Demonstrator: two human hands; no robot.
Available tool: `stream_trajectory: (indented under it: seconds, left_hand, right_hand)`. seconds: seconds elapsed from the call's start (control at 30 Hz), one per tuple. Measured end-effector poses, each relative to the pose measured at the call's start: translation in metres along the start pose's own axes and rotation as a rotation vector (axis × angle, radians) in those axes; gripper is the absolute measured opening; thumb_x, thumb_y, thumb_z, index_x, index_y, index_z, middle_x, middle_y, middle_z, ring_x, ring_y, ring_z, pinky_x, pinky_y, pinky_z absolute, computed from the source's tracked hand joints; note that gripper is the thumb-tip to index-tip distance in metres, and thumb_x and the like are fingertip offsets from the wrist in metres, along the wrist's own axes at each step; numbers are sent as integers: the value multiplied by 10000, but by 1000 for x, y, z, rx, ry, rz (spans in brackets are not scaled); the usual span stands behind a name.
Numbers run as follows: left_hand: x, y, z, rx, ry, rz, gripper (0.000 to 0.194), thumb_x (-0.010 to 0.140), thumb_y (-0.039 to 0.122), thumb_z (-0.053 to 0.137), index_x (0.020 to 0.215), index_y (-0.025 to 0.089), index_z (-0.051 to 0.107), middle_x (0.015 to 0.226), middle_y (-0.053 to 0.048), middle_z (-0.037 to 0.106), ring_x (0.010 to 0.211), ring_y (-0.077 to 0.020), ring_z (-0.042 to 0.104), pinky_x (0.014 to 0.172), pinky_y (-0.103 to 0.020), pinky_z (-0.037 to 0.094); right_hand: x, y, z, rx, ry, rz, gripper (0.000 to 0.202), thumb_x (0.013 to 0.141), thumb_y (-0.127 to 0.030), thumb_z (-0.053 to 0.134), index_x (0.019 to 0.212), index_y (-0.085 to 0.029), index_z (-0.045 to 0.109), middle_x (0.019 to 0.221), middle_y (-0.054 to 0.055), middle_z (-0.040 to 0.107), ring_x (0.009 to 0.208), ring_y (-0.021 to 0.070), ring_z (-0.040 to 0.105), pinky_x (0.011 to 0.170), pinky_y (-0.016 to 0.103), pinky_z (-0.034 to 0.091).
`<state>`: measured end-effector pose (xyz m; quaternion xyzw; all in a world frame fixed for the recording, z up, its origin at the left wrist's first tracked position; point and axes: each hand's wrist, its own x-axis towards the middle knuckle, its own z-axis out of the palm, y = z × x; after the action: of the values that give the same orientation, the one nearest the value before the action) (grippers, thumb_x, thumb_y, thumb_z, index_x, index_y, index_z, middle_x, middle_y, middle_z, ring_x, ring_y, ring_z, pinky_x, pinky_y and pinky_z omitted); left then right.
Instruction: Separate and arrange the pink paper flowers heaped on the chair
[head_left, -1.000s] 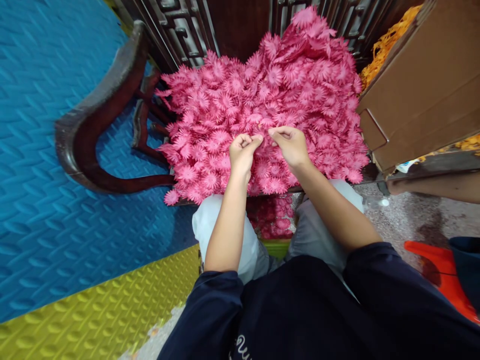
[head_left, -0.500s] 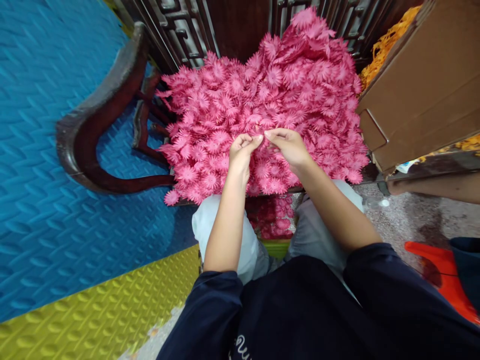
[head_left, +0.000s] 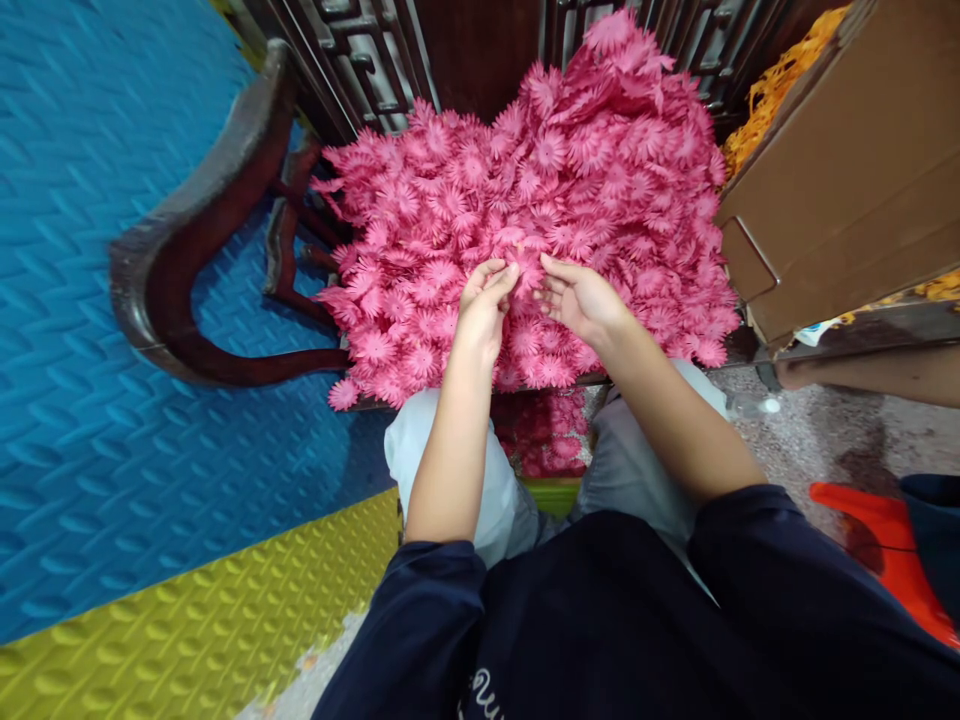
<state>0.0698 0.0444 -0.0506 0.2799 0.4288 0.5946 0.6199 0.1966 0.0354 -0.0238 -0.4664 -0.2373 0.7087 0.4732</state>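
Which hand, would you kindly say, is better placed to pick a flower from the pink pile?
Probably the right hand: its fingers are parted and look free over the pink pile, whereas the left hand is pinched, seemingly on a pink flower.

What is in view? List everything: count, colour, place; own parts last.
Flowers: uncountable, pink, heaped on the bench
Bench: one, dark brown, under the flowers
Box: one, brown cardboard, right
Orange material: uncounted, orange, around the box
Mats: count unclear, blue and yellow, left
Red object: one, red, lower right
Dark object: one, blue, right edge
Green item: one, green, lower centre
Other person's leg: one, bare, right
Left hand: one, bare, over the flowers
Right hand: one, bare, beside it
Shirt: one, navy, bottom
Trousers: one, pale, below hands
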Motion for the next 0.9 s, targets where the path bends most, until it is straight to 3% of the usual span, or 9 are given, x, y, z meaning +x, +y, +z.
stream_trajectory:
  seconds: [0.13,0.27,0.43,0.53,0.67,0.73,0.8,0.9]
  left_hand:
    - [-2,2,2,-36,90,95,230,716,143,736,817,190,535,743,32,605,630,-54,561,678,-193,446]
    - [-3,7,2,26,207,212,178,785,44,619,812,186,515,739,32,570,706,-68,586,792,-213,461]
    - [4,23,-14,208,586,527,190,842,9,530,792,188,487,822,16,539,821,-79,551,862,-233,431]
    - [11,29,-27,210,722,511,180,857,-3,493,814,171,475,860,0,508,815,-72,505,885,-231,413]
    - [11,21,-27,165,730,308,153,874,14,438,897,158,484,962,-34,534,899,-101,533,908,-268,416]
    - [5,15,-20,293,708,342,138,855,54,516,918,176,532,1046,-37,541,1046,-130,513,976,-277,379]
    - [-4,10,-11,493,562,497,98,820,127,617,877,202,588,1062,-26,555,1109,-150,487,1007,-278,350]
    - [-13,5,0,699,186,622,95,794,282,675,749,214,625,889,-12,605,938,-156,547,907,-280,399]
  right_hand:
    - [0,-1,3,43,119,54,89,888,-217,500,819,-195,552,642,-55,562,564,63,524,511,187,372]
    - [1,0,7,48,211,30,136,901,-142,436,826,-179,543,609,-60,523,540,50,511,492,173,355]
    - [2,-2,4,43,297,-28,153,918,-144,428,792,-177,507,589,-82,502,485,24,502,458,154,347]
    - [1,-3,2,0,249,-83,113,911,-161,462,827,-182,535,611,-85,536,506,16,542,471,140,363]
    - [-1,1,5,-53,212,-87,63,881,-207,525,833,-190,563,612,-82,545,517,17,554,473,134,358]
    - [-1,5,7,-90,215,-109,49,846,-236,579,823,-194,588,635,-78,557,514,17,539,459,140,331]
    - [0,9,7,-135,230,-147,56,806,-253,626,821,-199,624,675,-73,583,498,14,499,449,154,307]
    - [2,13,6,-183,229,-184,56,778,-242,647,808,-203,673,728,-63,629,499,21,456,483,176,336]
